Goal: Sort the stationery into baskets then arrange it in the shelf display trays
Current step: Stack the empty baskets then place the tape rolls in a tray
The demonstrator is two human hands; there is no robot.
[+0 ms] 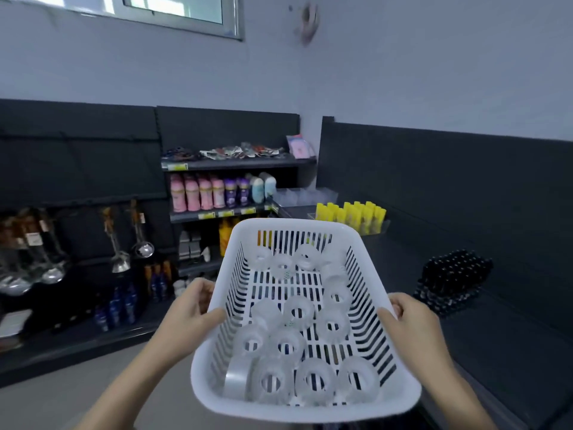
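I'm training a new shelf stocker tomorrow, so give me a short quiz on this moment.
1. True or false: the left hand and right hand each grip a side of the white basket.
2. The basket holds: A) pens B) clear tape rolls C) erasers.
3. What colour are the items standing in the clear tray beyond the basket?
Key: 1 true; 2 B; 3 yellow.

Dim, soft-blurred (edges bowed)
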